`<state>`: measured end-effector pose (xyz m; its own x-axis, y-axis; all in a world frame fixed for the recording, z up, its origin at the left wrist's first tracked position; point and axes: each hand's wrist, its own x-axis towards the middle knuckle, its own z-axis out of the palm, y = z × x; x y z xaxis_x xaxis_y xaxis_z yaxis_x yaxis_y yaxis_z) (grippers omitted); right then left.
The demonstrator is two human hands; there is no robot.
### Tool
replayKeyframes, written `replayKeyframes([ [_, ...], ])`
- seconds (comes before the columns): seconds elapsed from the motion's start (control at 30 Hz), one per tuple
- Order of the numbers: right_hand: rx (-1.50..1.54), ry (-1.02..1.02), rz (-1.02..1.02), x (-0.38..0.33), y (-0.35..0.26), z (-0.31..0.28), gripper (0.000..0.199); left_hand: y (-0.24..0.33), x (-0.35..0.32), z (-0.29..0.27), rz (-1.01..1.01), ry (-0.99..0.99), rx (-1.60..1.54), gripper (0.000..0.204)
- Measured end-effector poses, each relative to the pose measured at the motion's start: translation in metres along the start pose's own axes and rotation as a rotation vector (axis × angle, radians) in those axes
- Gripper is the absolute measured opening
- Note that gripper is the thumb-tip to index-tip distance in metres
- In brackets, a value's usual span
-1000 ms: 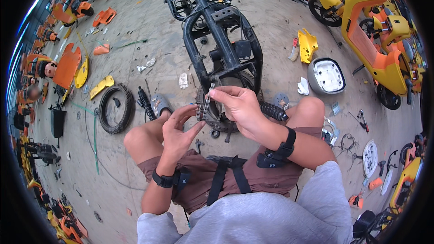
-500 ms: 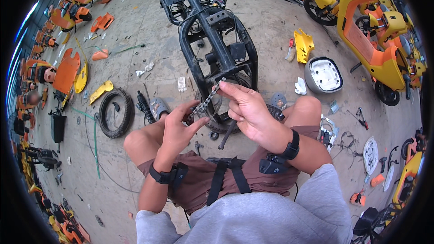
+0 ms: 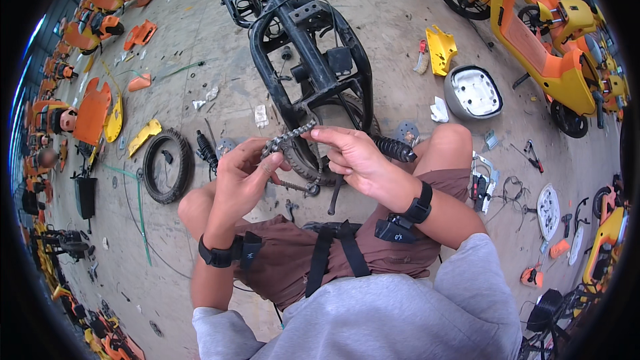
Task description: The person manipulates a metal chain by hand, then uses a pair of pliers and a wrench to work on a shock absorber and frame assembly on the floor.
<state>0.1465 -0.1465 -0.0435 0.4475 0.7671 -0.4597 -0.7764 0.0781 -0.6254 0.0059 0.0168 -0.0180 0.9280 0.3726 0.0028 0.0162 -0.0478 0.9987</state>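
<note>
1. Left hand (image 3: 243,177), curled, holds one stretch of a metal roller chain (image 3: 290,139) between thumb and fingers.
2. Right hand (image 3: 357,160), thumb and forefinger pinched, grips the chain at 3 o'clock; whether its lower links hang free cannot be told.
3. At 12 o'clock, the black scooter frame (image 3: 310,60) appears stripped, its wheel (image 3: 301,168) apparently still fitted.
4. At 9, a shock absorber (image 3: 205,150) and tyre (image 3: 186,172) lie off.

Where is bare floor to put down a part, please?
Bare floor shows between the black frame and the red-handled tool. Another patch, with small scraps, lies between the frame and the orange piece at upper left. It is crowded beyond the right knee (pliers, wires, white oval panel) and around the chain held by left hand and right hand.
</note>
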Motion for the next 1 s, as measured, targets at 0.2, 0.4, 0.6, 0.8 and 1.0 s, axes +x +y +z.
replayKeyframes([
  [0.2, -0.468, 0.118, -0.071, 0.008, 0.009, -0.01, 0.037, 0.024, -0.003, 0.004, -0.034, 0.03, -0.017, 0.022],
  [0.4, -1.086, -0.004, -0.355, 0.046, 0.045, -0.025, 0.058, 0.041, -0.002, 0.0, 0.054, -0.019, -0.029, 0.025],
  [0.6, -1.468, -0.328, -0.214, 0.081, 0.078, -0.034, 0.053, 0.067, -0.003, -0.021, 0.188, -0.004, -0.089, 0.023],
  [0.8, -1.253, -0.494, -0.084, 0.082, 0.093, -0.042, 0.03, 0.081, -0.019, -0.059, 0.304, 0.098, -0.136, 0.026],
  [1.0, -1.528, -0.242, -0.249, 0.063, 0.034, -0.037, 0.037, 0.078, -0.041, -0.105, 0.257, 0.388, -0.048, 0.026],
])
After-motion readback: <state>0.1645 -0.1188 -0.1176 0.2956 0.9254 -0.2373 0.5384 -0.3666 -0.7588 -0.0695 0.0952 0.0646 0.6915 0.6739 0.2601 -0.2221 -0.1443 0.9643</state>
